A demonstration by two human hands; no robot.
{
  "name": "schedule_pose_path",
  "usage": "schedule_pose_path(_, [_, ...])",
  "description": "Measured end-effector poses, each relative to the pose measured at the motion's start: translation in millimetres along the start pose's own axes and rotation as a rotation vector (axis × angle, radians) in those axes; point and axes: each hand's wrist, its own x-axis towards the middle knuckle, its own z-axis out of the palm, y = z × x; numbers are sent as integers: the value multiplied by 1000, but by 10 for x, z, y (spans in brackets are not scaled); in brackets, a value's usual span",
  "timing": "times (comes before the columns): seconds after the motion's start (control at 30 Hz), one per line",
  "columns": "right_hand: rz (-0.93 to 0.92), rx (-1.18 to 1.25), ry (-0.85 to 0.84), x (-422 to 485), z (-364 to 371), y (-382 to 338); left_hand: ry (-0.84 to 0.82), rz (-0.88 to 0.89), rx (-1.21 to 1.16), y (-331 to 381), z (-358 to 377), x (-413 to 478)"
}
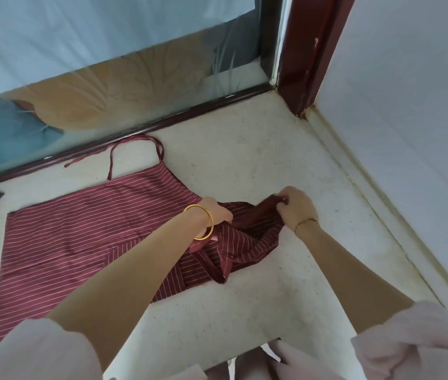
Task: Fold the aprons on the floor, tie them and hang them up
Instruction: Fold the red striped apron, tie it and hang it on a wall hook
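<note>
The apron (85,237) is coloured dark maroon and is crossed by thin pale pink stripes; its straps (135,139) are left plain maroon. The floor (244,149) is seen in cream, finely speckled. A tan leaf pattern is set into the pale blue frosted glass panel (80,97), which is edged by a dark red-brown frame (308,50). A gold bangle (208,218) and pale pink sleeves (33,349) are shown.
</note>
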Motion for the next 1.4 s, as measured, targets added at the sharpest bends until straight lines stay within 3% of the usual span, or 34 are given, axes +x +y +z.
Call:
schedule_pose_path(0.07, [249,283,125,49,-48,143,37,56,32,29,17,21])
schedule_pose_path(0.17, [356,282,181,47,-60,262,-12,40,-139,69,45,78])
schedule_pose_path(0.27, [110,145,384,-31,-98,182,-47,6,-237,137,62,91])
schedule_pose_path(0.3, [-10,129,368,-67,-122,123,-71,-14,-212,172,62,75])
schedule_pose_path(0.37, [-172,80,136,-116,-136,32,-117,-34,-69,248,49,13])
schedule_pose_path(0.47, [-219,71,-220,-172,-159,3,-230,-2,397,409,30,-68])
schedule_pose_path(0.53, [-193,145,-346,-197,-158,20,-266,37,660,570,25,-149])
schedule_pose_path(0.6, [-160,43,-405,-192,-149,65,-247,100,729,777,50,-202])
schedule_pose_path(0.63, [-153,-38,-401,-187,-146,94,-258,131,633,875,88,-207])
schedule_pose_path(0.7, [-102,-12,-336,-157,-128,177,-344,223,226,1091,207,-251])
schedule_pose_path(0.77, [47,245,-182,-140,-146,267,-472,327,-258,1299,314,-296])
schedule_pose_path(0.8, [145,351,-70,-136,-172,311,-484,396,-352,1396,370,-301])
schedule_pose_path(0.87, [255,391,92,-99,-249,403,-368,582,-177,1583,468,-302])
schedule_pose_path(0.97, [303,543,90,-109,-301,456,18,810,140,1579,486,-86])
schedule_pose_path(1.07, [253,584,49,-165,-282,455,288,688,327,1288,381,246])
schedule_pose_path(1.17, [128,205,-89,-173,-207,426,211,365,749,810,280,455])
schedule_pose_path(1.23, [73,-48,-104,-137,-95,386,81,222,773,526,273,510])
schedule_pose_path(1.3, [57,-155,-81,-80,25,315,48,244,832,308,279,599])
schedule_pose_path(1.4, [84,-196,-26,-42,135,202,129,385,950,91,226,656])
